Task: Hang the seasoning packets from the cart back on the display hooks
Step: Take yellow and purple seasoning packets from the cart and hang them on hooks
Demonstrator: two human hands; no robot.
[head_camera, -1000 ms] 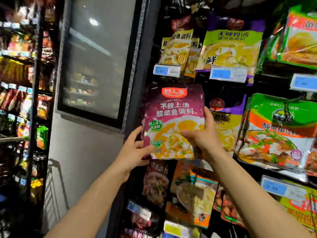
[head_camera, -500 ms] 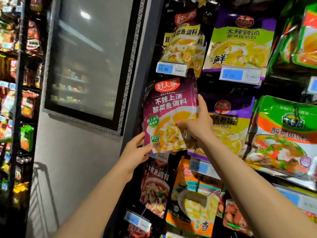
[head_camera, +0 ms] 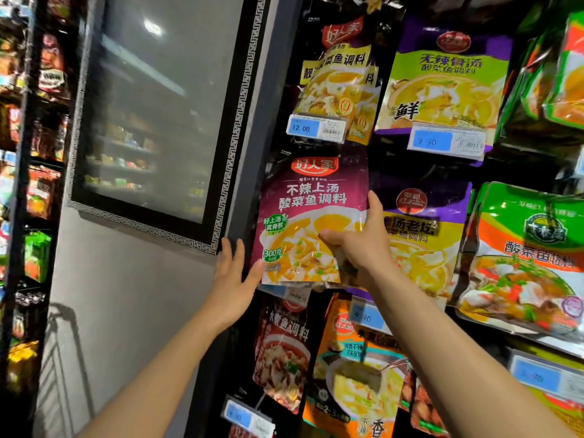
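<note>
A magenta seasoning packet (head_camera: pixel 313 213) with a yellow soup picture is held up flat against the display, its top just under a blue 12.00 price tag (head_camera: pixel 316 128). My right hand (head_camera: pixel 360 245) grips its lower right edge, thumb across the front. My left hand (head_camera: pixel 235 276) has straight fingers, and its thumb touches the packet's lower left corner. The hook behind the packet is hidden.
Other packets hang around: a black-and-yellow one (head_camera: pixel 339 77) above, a purple-and-green one (head_camera: pixel 442 80) upper right, a green one (head_camera: pixel 524 257) right, dark and orange ones below (head_camera: pixel 354 371). A framed dark panel (head_camera: pixel 158 115) is on the wall left. A cart's wire frame (head_camera: pixel 63 358) shows lower left.
The packet has been raised and pushed closer to the rack. My left hand has slipped lower on the packet's left side, from gripping the edge to only touching the corner.
</note>
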